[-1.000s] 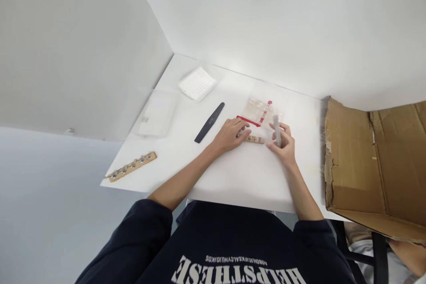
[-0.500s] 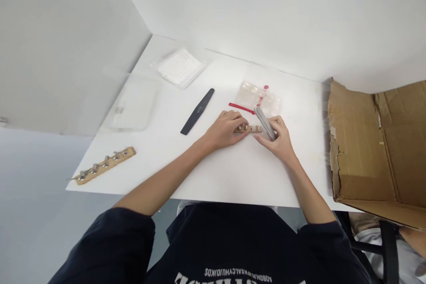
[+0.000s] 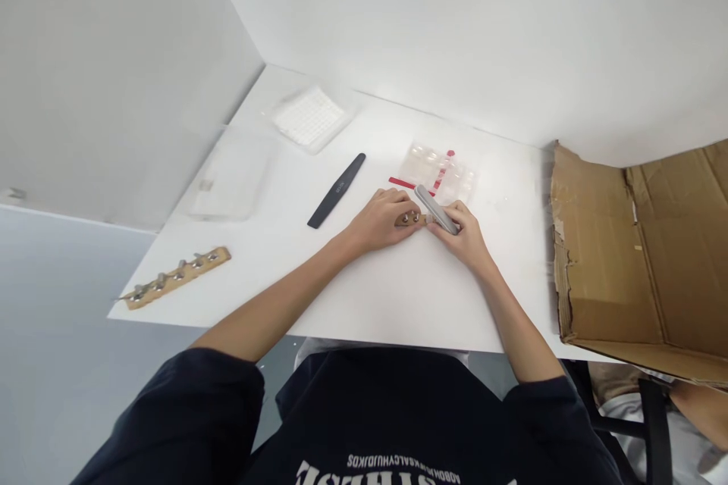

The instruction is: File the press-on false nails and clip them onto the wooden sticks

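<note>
My left hand (image 3: 385,221) is closed around the left part of a small wooden strip (image 3: 422,219) with shiny metal studs along it. Its fingers cover that end of the strip. In my right hand (image 3: 463,235) is a grey oblong bar with rounded ends (image 3: 435,208), tilted up to the left over the strip's right end. My right thumb and fingertips come close to a small pale piece at that end; whether they touch it I cannot tell. Behind the hands lies a clear plastic case (image 3: 412,161) with red strips.
A black nail file (image 3: 337,191) lies left of my hands. Farther back is a clear bag with a white gridded sheet (image 3: 312,117). A clear tray (image 3: 224,186) and another studded wooden strip (image 3: 176,278) are at the left. An open cardboard box (image 3: 614,265) stands right.
My right hand has moved left with the grey bar, nearer to my left hand, and now covers the strip's right end. My left hand keeps its hold on the strip.
</note>
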A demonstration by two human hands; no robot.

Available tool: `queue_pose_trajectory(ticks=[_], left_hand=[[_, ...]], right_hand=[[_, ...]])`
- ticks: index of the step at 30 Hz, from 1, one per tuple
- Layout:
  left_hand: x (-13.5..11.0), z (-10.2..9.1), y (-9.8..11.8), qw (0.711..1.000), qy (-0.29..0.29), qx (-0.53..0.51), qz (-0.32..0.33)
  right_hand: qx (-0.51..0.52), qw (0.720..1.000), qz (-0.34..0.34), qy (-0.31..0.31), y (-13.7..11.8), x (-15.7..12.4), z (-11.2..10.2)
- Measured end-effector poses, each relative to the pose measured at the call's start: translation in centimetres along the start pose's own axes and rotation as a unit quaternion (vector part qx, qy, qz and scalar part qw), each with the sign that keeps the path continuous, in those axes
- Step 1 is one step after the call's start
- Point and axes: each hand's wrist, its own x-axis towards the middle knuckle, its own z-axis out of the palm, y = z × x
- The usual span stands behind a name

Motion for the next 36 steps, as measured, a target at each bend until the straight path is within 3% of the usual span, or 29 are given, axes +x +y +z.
queue_pose_trajectory(ticks=[36], left_hand=[[0.12,-0.29,0.26,0.999,-0.009,-0.026,-0.021]], right_hand=[[0.006,0.999,0.03,0.015,-0.3,0.06,0.15]])
